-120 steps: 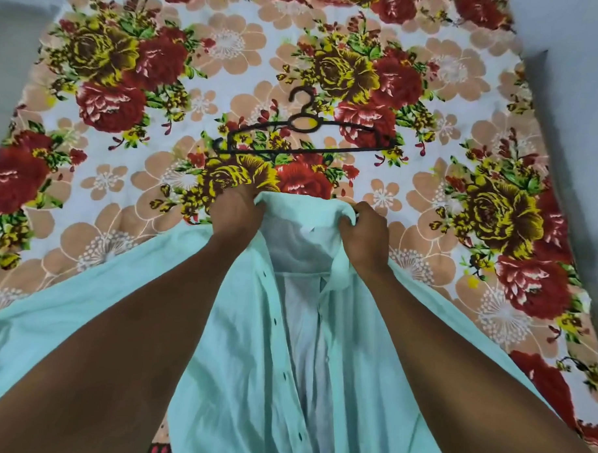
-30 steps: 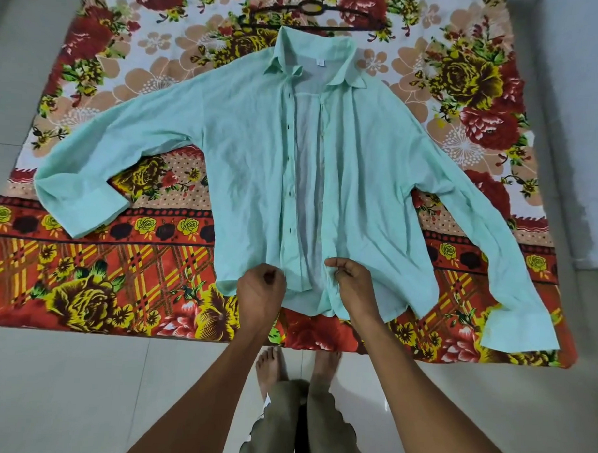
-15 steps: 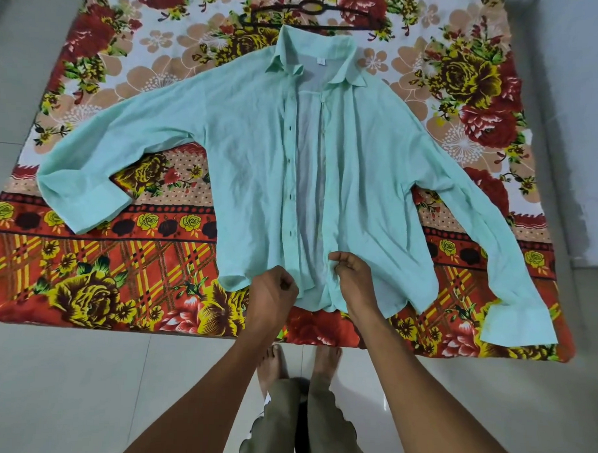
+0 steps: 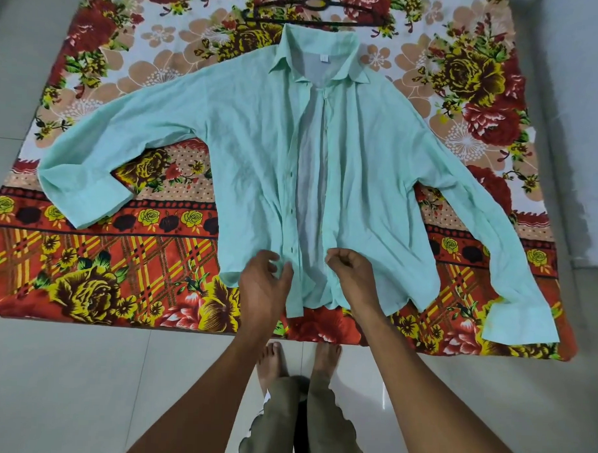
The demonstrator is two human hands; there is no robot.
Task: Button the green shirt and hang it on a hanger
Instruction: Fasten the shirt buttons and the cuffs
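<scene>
The pale green shirt (image 4: 246,150) lies face up and unbuttoned on a floral sheet (image 4: 96,263), sleeves spread to both sides. Small dark buttons run down its left front edge (image 4: 291,210). A black hanger (image 4: 315,10) rests just beyond the collar, partly cut off by the top of the view. My left hand (image 4: 263,286) hovers over the lower left front edge with fingers apart, holding nothing. My right hand (image 4: 352,275) is over the lower right front edge, fingers loosely curled, with no fabric seen in them.
The sheet covers a low mat on a pale tiled floor (image 4: 65,387). My bare feet (image 4: 272,361) stand at its near edge. A light wall (image 4: 583,100) runs along the right side.
Both hands were pinching the lower front edges half a second ago; now they have let go and lifted slightly. The shirt lies as before.
</scene>
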